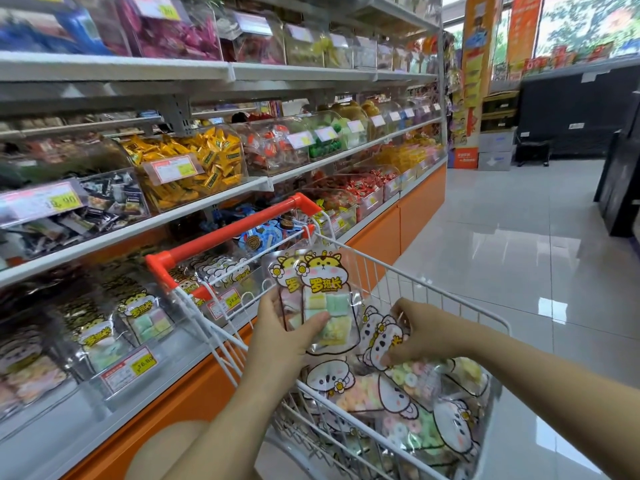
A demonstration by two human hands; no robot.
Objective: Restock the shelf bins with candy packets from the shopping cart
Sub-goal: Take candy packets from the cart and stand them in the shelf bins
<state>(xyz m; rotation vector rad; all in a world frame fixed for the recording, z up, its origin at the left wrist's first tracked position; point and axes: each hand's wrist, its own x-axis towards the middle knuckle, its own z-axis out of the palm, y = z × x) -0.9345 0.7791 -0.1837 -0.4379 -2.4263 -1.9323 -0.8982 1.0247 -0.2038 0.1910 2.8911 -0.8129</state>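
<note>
We stand at the shopping cart (235, 229).
Our left hand (284, 337) grips hamster candy packets (325, 292) above the cart; our right hand (420, 336) pinches a koala packet (379, 341) inside it.

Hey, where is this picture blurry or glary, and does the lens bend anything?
Head view: motion blur smears the near shelf bins on the left; daylight glares off the floor tiles; the wide lens bows the shelf edges; the packets in the left hand are sharp.
</note>
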